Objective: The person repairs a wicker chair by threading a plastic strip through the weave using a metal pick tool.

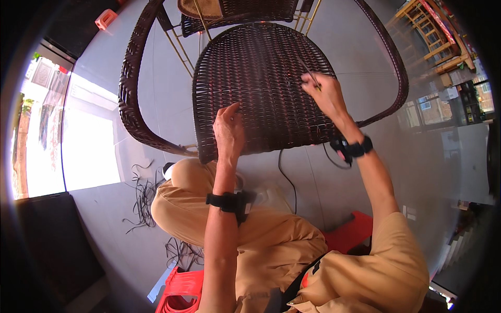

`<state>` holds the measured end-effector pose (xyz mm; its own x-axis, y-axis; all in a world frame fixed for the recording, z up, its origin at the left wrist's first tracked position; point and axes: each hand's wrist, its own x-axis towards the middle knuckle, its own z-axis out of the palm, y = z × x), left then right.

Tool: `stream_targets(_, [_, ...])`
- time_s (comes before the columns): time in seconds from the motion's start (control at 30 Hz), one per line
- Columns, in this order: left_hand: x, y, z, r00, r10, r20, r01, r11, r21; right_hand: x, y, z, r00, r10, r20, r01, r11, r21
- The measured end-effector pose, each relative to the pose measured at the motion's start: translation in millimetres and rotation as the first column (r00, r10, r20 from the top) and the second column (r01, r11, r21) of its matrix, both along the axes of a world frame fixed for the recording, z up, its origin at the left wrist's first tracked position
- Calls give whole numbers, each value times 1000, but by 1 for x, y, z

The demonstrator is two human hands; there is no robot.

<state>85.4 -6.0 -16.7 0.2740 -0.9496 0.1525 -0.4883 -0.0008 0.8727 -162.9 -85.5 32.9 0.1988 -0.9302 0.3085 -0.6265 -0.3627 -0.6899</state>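
Rounded dark-brown woven seat [261, 78] lies beneath right hand [324, 94], clamped on thin dark rod [306, 67], and curled left hand [228, 130], grip unclear.

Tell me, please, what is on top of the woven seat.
Over the woven seat are the left hand and right hand, which holds a thin dark object. The seat behind the hands is hidden.

Left hand [228, 130]: fingers curled inward, near the seat's [261, 73] near left corner
Right hand [326, 96]: fingers bent into a pinch, by the seat's right edge
Left forearm [221, 235]: reaching almost straight ahead
Right forearm [377, 175]: slanting forward and inward
Knee [189, 176]: bent, beside the near left corner
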Motion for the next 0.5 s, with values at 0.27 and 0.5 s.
stream_targets(0.27, [-13,31,108,573,-471,-671,392,876,-280,-30,158,-4,816,-391,426,142,850,508])
stream_targets(0.5, [-34,127,243,-235,-864,-445,407,329,-852,43,199,-19,846,-280,453,-90,763,640])
